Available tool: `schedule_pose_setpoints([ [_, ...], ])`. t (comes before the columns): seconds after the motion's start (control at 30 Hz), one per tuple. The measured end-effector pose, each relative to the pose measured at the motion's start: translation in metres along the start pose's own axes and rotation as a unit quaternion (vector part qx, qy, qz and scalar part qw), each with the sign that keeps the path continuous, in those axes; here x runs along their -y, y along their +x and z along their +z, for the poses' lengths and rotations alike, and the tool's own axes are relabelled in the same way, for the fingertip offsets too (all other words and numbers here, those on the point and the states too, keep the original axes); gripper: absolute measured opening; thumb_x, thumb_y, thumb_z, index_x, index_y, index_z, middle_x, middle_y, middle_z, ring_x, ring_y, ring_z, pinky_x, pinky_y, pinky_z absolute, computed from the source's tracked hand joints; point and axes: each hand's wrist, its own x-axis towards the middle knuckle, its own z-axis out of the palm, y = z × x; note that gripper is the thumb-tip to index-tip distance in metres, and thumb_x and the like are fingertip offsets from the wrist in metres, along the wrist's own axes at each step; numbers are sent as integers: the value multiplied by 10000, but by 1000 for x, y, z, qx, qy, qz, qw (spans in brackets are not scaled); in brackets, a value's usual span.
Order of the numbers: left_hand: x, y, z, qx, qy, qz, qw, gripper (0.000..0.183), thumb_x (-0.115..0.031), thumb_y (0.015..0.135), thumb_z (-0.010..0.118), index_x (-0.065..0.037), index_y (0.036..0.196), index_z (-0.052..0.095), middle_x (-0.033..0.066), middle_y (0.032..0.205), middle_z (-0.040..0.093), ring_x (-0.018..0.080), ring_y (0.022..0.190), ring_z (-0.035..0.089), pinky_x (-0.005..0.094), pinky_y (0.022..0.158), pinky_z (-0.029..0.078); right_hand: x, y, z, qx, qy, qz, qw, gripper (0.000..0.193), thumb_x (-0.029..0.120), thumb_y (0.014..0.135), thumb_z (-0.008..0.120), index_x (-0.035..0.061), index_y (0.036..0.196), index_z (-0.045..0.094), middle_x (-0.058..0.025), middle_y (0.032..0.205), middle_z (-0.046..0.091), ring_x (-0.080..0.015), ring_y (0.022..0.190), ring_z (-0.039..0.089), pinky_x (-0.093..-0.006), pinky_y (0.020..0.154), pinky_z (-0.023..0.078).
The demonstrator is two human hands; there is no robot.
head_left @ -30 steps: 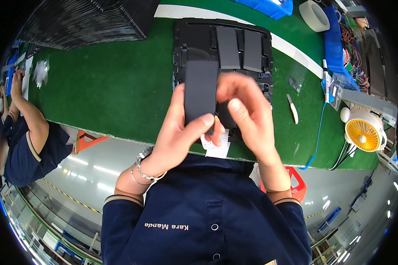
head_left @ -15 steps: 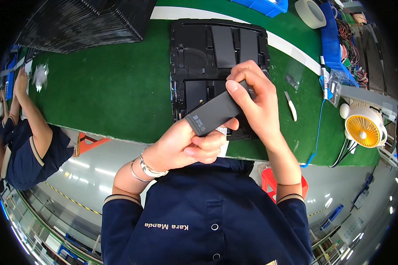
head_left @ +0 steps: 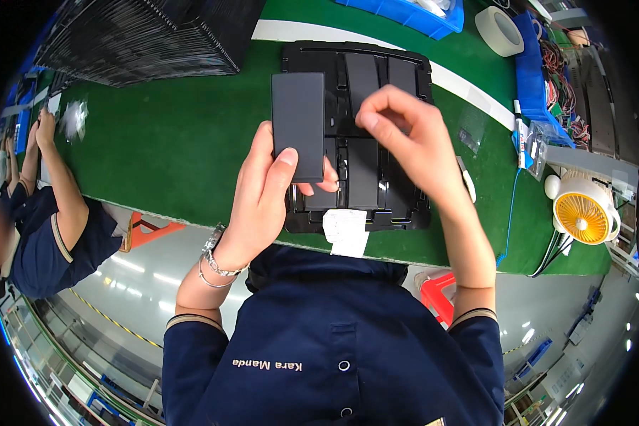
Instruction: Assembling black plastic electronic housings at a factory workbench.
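My left hand (head_left: 257, 181) grips a flat black rectangular device (head_left: 298, 121) by its lower end, thumb on the face. The device stands nearly upright in view, its plain side showing, over the left part of a black moulded tray (head_left: 334, 126). To the right, my right hand (head_left: 405, 131) hovers above the tray with thumb and forefinger pinched together; whatever may be between them is too small to make out. Similar flat black devices (head_left: 363, 174) lie in the tray's compartments. A white paper slip (head_left: 346, 231) rests across the tray's near edge.
A tall stack of black trays (head_left: 142, 42) stands at the far left. Blue bins (head_left: 412, 15), a tape roll (head_left: 499, 31), a marker (head_left: 521, 135), a white-handled knife (head_left: 467, 179) and a yellow-and-white fan (head_left: 582, 213) sit around the green table. Another person (head_left: 42, 227) works at left.
The device has moved left and swung upright, its printed face now turned from view. My right hand has let go of it and stands apart. The paper slip shows more fully.
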Motion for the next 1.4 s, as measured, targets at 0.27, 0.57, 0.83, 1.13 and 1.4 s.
schedule_pose_setpoints([
  [0.27, 1, -1, 21, -18, -41, -4, 999, 229, -92, 1027, 430, -8, 1235, 379, 81, 912, 635, 114, 746, 628, 247, 674, 495, 13, -34, 35, 10, 297, 83, 951, 123, 90, 992, 587, -31, 984, 564, -54, 834, 614, -108, 769, 604, -269, 768, 513],
  [0.57, 7, -3, 30, -41, -85, -8, 995, 416, 7, 936, 590, -5, 1268, 340, 77, 958, 591, 96, 763, 611, 244, 680, 535, 15, -36, 39, -12, 243, 50, 969, 102, 47, 981, 581, -46, 939, 575, -52, 896, 542, -120, 726, 616, -281, 716, 508],
  [0.83, 10, -7, 32, -71, 63, 45, 994, 468, -7, 896, 644, 23, 1250, 338, 121, 980, 632, 168, 842, 672, 299, 733, 556, 10, -40, 44, -22, 216, 28, 976, 96, 43, 972, 586, -45, 934, 583, -49, 929, 521, -102, 778, 585, -265, 732, 483],
  [1.13, 20, -13, 37, -100, 110, 76, 986, 506, -55, 872, 697, 34, 1226, 347, 149, 953, 638, 213, 833, 684, 325, 716, 551, 2, -45, 48, -27, 243, 35, 969, 120, 84, 977, 592, -27, 937, 572, -22, 930, 499, -84, 808, 525, -258, 739, 457],
  [1.4, 9, -13, 36, -77, 20, 24, 997, 431, -7, 899, 637, 21, 1224, 355, 104, 998, 608, 130, 850, 638, 295, 785, 528, 6, -44, 51, -31, 276, 32, 960, 119, 91, 980, 592, -17, 939, 568, -29, 936, 523, -91, 811, 532, -260, 733, 459],
])
